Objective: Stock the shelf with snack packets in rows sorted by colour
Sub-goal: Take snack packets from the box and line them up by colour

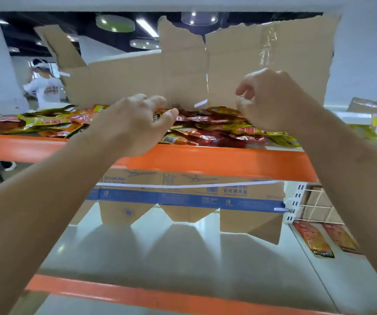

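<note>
The orange-beamed shelf rack (228,160) fills the view, with a torn cardboard sheet (137,80) standing along the back edge of its upper shelf. The lower shelf board (183,258) is mostly bare. On it, two orange-red packets (317,242) lie flat near its right edge.

The jumbled pile of red and yellow snack packets (217,130) is strewn along the upper shelf, from near its left end to right of centre, unsorted. It runs crosswise to both outstretched arms.

The left hand (135,123) is the lower and nearer one. It is spread palm-down over the middle of the pile, thumb out, with nothing visibly gripped. The right hand (273,98) hovers higher, above the pile's right part, fingers curled. They are blurred, so I can't tell whether they pinch anything.

To my eye the left hand is better placed to pick first.
</note>
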{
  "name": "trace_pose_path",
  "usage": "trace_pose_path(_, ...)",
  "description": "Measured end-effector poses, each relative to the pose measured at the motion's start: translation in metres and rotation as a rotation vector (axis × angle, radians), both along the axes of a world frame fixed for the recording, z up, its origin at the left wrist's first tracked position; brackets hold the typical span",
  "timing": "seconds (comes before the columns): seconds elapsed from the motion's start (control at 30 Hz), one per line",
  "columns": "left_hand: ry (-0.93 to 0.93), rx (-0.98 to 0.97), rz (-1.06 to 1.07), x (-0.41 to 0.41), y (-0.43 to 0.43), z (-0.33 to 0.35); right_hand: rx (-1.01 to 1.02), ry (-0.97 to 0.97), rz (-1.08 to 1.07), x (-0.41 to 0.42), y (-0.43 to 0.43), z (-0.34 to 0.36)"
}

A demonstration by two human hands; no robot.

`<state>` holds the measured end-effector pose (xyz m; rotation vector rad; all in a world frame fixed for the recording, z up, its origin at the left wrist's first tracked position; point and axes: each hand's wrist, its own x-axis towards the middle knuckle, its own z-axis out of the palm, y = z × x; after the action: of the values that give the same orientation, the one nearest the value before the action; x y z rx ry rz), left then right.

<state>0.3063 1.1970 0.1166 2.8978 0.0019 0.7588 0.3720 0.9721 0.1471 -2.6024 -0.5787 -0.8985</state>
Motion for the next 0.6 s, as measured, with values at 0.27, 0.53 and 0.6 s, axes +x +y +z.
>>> trace_pose_path(0.27,0.115,0.077,-0.147,0.058,-0.020,0.029,-0.113,0.213,-0.129,0.039,0.009,0.008)
trace_pose_path(0.53,0.259,0.233,-0.317,0.096,-0.037,0.036,-0.022,0.361,-0.158,0.053,0.016,-0.008)
trace_pose_path(0.6,0.304,0.236,-0.314,0.100,-0.037,0.034,0.029,0.367,-0.135,0.051,0.014,-0.013)
